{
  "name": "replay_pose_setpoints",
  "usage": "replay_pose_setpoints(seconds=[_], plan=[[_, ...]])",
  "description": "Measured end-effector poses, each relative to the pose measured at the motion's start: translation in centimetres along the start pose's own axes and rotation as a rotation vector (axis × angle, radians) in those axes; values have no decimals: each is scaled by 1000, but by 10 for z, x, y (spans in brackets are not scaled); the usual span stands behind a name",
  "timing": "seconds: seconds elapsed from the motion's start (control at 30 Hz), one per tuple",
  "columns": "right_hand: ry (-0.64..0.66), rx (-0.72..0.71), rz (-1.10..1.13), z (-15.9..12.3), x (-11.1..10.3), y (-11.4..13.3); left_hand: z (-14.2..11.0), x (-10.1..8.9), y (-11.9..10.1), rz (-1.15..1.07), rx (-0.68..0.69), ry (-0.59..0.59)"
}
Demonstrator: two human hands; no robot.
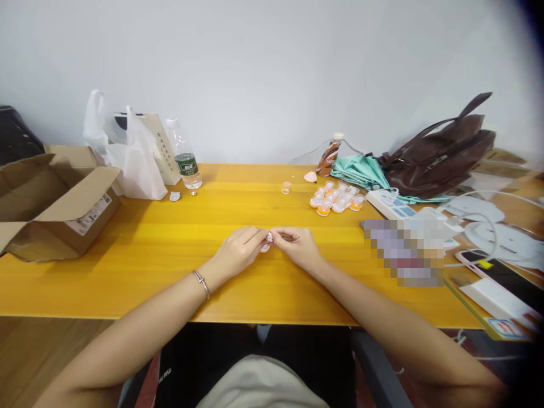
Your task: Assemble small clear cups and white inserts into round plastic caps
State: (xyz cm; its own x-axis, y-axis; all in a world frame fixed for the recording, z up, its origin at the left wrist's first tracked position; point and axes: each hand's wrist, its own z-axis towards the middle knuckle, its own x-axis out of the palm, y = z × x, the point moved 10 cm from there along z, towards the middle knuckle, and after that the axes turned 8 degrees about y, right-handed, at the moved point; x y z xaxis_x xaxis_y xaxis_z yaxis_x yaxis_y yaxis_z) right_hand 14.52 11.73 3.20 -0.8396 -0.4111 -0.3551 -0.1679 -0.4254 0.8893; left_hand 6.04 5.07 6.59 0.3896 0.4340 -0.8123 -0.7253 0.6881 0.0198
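Note:
Over the middle of the table, my left hand (242, 249) and my right hand (300, 246) meet at the fingertips. Both are pinched on a small white piece with dark markings (270, 237), too small to name for certain. Just below it, a small whitish round thing (265, 248) shows between the hands, partly hidden by my left fingers. Farther back stands a small clear plastic cup (286, 187). To its right sits a cluster of similar small clear cups with white and orange parts (335, 198).
An open cardboard box (80, 209) and a white plastic bag (138, 164) stand at left, by a water bottle (187, 161). Crumpled foil (174, 196) lies near them. At right are a brown bottle (330, 156), a teal umbrella (359, 171), a brown backpack (442, 156) and a power strip (389, 204).

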Motion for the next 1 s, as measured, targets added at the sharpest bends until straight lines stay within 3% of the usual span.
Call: replay_pose_setpoints(seconds=[0.23,0.33,0.47,0.57,0.67,0.8,1.0], plan=[[-17,27,62,-1,0,-5,-3,5,8,-76,-14,33],[-33,31,118,-1,1,-6,-3,3,14,-221,-54,21],[-56,-7,169,-2,-1,-1,-4,5,40,-547,-266,-40],[-70,-26,176,-3,-3,2,-8,21,59,-806,-466,-30],[-43,-34,192,-4,0,5,-10,32,65,-986,-548,-30],[-10,-43,232,-5,4,8,-10,26,65,-963,-557,-71],[-35,5,329,-2,5,2,-8,13,55,-718,-500,-92]])
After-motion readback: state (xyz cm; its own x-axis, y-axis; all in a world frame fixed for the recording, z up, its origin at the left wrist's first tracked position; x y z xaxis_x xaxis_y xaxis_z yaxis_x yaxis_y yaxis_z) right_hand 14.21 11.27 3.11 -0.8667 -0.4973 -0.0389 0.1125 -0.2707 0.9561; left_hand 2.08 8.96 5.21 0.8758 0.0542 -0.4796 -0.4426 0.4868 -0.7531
